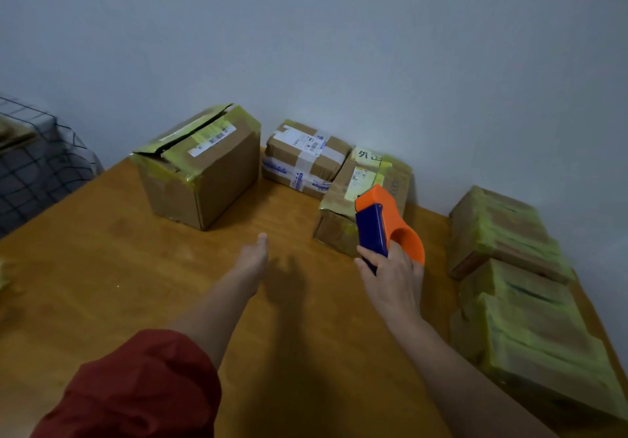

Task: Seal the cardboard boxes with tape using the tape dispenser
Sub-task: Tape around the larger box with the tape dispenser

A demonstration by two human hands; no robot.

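A: Where is the tape dispenser (384,227)?

B: In the right hand (390,278), right of the middle of the wooden table (136,267). The fingers wrap its blue handle and the orange shell points to the far side. The fingers' far sides are hidden behind the handle, and I cannot make out the roll from here.

A: Is it on a box?

B: It stands in front of the yellow-taped box (360,182) and covers that box's near right corner. I cannot tell whether they touch.

A: And the left hand (253,257)?

B: It is stretched out over the bare table, fingers straight and holding nothing, seen edge-on so the palm is hidden. A red sleeve (136,386) is pushed up that arm and cut off by the bottom edge.

A: What about the other boxes?

B: At the far left is a tall box (200,172) whose top flaps gape along a dark slit. To its right, against the wall (306,29), is a smaller printed-tape box (302,159), touching the yellow-taped one. Along the right edge lie flat boxes (503,227) under yellowish tape; they blur together, so I cannot count them, and the nearest runs out of view.

A: Anything else?

B: A wire grid (34,159) at the far left, cut off by the edge
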